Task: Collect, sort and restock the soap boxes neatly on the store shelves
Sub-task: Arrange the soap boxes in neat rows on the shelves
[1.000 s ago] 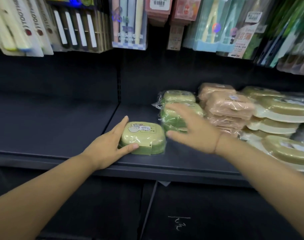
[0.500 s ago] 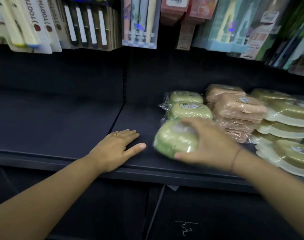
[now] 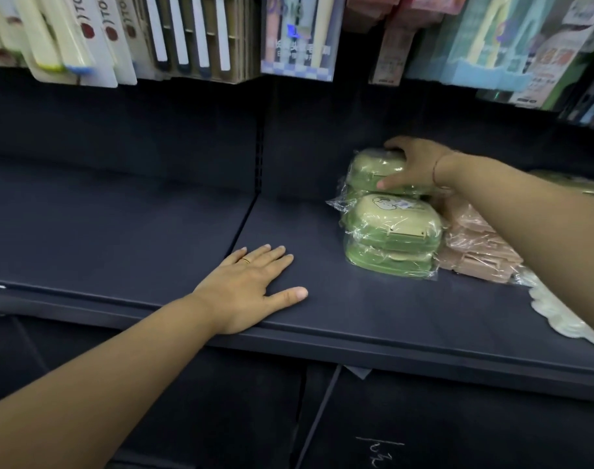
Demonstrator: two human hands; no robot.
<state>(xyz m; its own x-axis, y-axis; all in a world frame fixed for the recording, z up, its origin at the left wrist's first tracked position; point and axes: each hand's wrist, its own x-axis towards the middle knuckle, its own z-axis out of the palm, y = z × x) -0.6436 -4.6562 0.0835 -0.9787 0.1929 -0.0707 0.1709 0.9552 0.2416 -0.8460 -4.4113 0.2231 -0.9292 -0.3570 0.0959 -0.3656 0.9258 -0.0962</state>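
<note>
Green wrapped soap box [image 3: 370, 165], centre right of frame, tops the rear stack, probably on another green one, mostly hidden. Right hand [image 3: 415, 167] grips it, fingers curled over it. Front green stack [image 3: 392, 231] just below; pink boxes [image 3: 474, 255] right of that. Left hand [image 3: 251, 289] lies flat, fingers spread, on dark shelf [image 3: 119, 231], lower centre. Toothbrush packs [image 3: 85, 38] hang along top.

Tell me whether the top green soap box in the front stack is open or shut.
Shut: the green soap box has its lid down flush on the base, inside clear wrap.
</note>
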